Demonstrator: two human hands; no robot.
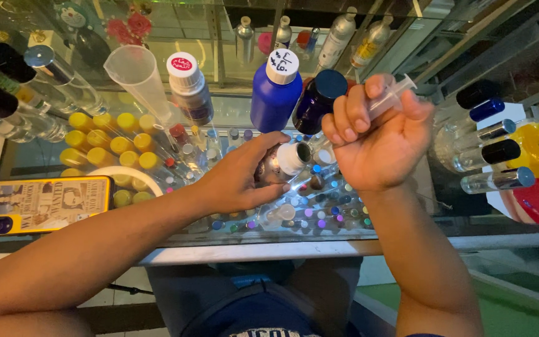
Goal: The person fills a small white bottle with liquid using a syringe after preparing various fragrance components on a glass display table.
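The left hand [244,178] grips a small white-necked bottle [285,163] just below the right hand [375,140], closed around a syringe [391,95].

The left hand [238,181] grips a small open bottle [282,163] on the glass counter [407,240]. The right hand [375,140] holds a clear syringe [391,95] just above it. Behind stand 2 blue bottles [276,93], a clear cone cup [138,78] and yellow caps [110,140]; a phone [45,203] lies left.
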